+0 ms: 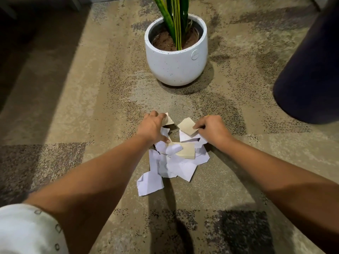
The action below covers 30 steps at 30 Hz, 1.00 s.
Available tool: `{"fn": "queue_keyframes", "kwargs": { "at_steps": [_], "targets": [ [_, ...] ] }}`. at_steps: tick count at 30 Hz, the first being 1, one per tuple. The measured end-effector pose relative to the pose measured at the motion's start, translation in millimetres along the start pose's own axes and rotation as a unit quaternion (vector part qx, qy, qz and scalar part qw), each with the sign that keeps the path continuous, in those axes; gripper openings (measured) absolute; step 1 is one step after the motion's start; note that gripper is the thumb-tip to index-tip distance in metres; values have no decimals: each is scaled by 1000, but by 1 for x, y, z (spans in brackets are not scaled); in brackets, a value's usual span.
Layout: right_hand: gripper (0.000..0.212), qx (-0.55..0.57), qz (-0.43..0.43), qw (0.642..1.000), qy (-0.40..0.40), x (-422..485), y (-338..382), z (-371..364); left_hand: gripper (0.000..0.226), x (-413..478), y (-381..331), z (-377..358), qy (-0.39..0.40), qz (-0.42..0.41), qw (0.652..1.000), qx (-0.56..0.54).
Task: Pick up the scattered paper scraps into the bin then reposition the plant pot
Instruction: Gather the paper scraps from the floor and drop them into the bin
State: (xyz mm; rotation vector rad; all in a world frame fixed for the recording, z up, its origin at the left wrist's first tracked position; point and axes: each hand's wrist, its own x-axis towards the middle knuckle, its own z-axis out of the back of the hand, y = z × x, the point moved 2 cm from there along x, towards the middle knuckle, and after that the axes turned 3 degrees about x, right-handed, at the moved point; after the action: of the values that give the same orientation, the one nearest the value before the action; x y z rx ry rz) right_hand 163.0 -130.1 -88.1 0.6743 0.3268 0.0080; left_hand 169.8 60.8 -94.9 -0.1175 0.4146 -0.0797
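A pile of white and beige paper scraps (pixel 176 162) lies on the carpet in front of me. My left hand (pixel 152 127) rests at the pile's far left, its fingers pinching a beige scrap (pixel 169 120). My right hand (pixel 212 129) is at the far right of the pile, thumb and finger closed on another beige scrap (pixel 187 125). Beyond the pile stands a white speckled plant pot (pixel 177 59) with long green leaves. A dark round bin (pixel 311 70) stands at the right; only its side shows.
Patterned beige and grey carpet (pixel 91 99) covers the floor. Dark furniture (pixel 27 24) borders the far left. A white sleeve (pixel 27 230) shows at the bottom left corner.
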Motion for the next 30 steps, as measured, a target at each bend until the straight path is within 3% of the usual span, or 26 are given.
{"fn": "queue_keyframes", "kwargs": {
  "at_steps": [7,13,17,21,25,30],
  "targets": [
    [22,55,-5,997,-57,-6,2,19,22,-11,-4,-2,-90,14,996,-5],
    [22,95,-16,987,-129,-22,-4,54,19,-12,-23,30,-169,73,973,-137],
    [22,147,-14,968,-202,-39,0,98,25,-10,-63,62,-147,60,941,-299],
    [25,203,42,925,-319,-65,11,157,18,-10,-118,114,-154,3,898,-411],
    [25,228,93,854,-459,-95,14,219,42,-10,-180,181,-207,-50,881,-422],
    [25,206,60,786,-580,-121,-10,289,23,-21,-265,244,-177,-140,810,-542]
  ]
}}
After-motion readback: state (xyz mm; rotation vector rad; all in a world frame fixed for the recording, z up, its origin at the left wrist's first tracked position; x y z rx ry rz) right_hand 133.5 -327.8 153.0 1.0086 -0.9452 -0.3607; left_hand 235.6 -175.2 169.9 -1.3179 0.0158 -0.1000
